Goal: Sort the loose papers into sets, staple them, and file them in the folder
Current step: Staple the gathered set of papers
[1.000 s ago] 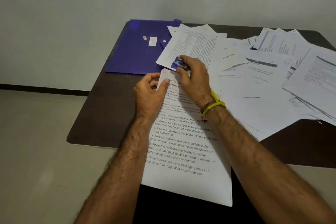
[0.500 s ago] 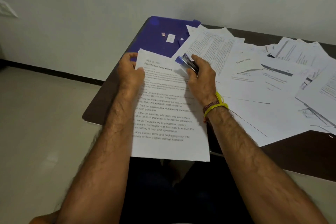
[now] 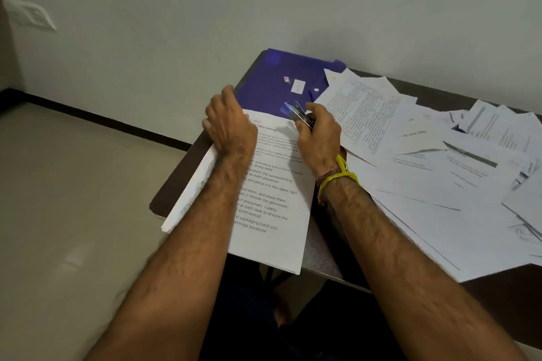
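From the head camera, the left hand is curled over the top left corner of a set of printed papers, fingers wrapped round the upper edge so that the hand grips the sheets; its forearm lies across their left side. The set is tilted, its top edge over the near edge of the blue folder and its lower part hanging past the front edge of the dark counter, above the person's lap. The right hand is closed round a small stapler, blue and metal, whose front end sits at the top right corner of the same set; whether its mouth actually bites on the paper cannot be told, as the corner is partly covered. A yellow band with a reddish thread circles the right wrist. The folder lies flat and shut at the far left corner of the counter, against the wall, with a small white label on its cover. To the right, loose papers are spread in an overlapping heap over most of the counter, one of them lapping over the folder's right edge. A white switch plate sits on the wall at far left.
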